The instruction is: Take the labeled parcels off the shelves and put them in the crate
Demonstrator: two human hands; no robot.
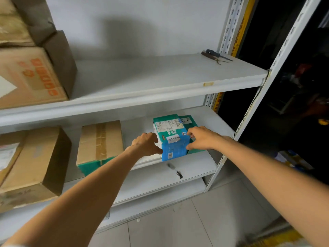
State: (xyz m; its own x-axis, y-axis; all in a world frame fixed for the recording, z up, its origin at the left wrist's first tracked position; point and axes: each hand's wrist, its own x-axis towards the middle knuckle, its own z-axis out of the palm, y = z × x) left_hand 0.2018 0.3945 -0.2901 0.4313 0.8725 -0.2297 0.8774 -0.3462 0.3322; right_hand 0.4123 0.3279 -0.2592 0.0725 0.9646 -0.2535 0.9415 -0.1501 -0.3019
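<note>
My blue-green parcel (pixel 173 139) sits toward the right end of the middle shelf (pixel 213 122), with a green parcel (pixel 189 121) touching its far right side. My left hand (pixel 146 144) and right hand (pixel 201 139) grip its opposite sides, fingers curled. A taped cardboard box (pixel 100 141) stands nearby on the left.

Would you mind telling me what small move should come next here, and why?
Probably lift the teal parcel slightly and draw it forward off the shelf: the left hand and right hand grip its sides, and it bears a label.
</note>
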